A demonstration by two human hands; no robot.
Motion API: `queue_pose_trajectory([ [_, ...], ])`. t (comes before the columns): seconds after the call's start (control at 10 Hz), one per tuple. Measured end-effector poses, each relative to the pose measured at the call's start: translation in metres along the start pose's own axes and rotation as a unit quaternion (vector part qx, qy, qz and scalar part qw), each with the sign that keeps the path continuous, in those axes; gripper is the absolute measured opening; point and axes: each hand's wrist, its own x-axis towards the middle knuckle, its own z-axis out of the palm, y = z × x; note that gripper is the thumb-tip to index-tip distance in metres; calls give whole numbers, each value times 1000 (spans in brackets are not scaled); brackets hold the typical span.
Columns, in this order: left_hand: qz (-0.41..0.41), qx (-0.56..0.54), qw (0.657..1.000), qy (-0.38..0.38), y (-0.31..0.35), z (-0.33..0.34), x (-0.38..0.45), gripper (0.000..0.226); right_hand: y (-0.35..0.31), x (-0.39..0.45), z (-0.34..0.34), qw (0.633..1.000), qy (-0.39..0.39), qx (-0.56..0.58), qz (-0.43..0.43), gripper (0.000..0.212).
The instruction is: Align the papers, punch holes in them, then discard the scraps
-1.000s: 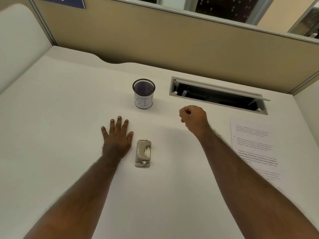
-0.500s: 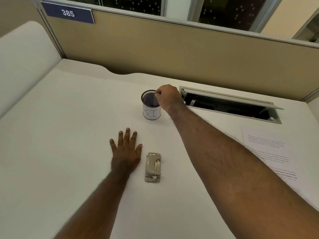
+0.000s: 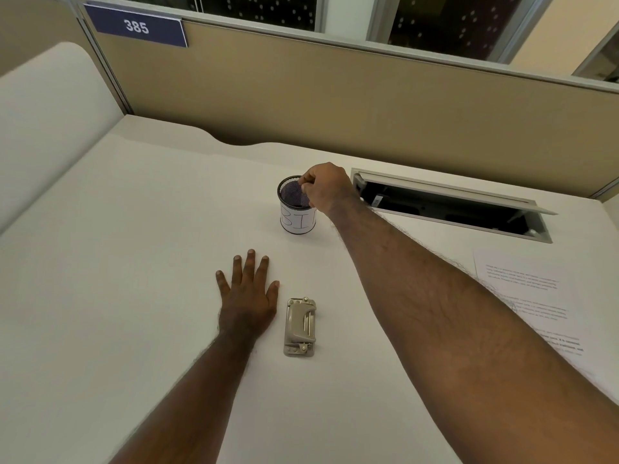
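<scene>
A small mesh cup with a white label reading "BIN" [image 3: 297,222] stands at the middle back of the white desk [image 3: 134,249]. My right hand [image 3: 326,189] hovers over its right rim with the fingertips pinched together; whatever is between them is too small to see. My left hand [image 3: 248,298] lies flat on the desk, fingers spread, holding nothing. Just right of it lies a beige hole punch [image 3: 300,326]. Printed papers [image 3: 526,289] rest at the right side, partly hidden by my right forearm.
An open cable hatch [image 3: 452,204] gapes in the desk right of the bin. A tan partition wall [image 3: 335,105] with a "385" sign [image 3: 137,26] bounds the back. A white side panel [image 3: 43,122] rises at the left.
My right hand travelled from mid-desk up to the bin and now has its pinched fingertips over the bin's opening. My left hand stayed flat beside the punch.
</scene>
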Motion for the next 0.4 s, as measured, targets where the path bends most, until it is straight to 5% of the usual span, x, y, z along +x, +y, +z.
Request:
queue_pose_trajectory([
  [0.4,-3,-12,999,-38,-1,-9,4,62,17,-54,-19,997,63,8,-40,26],
])
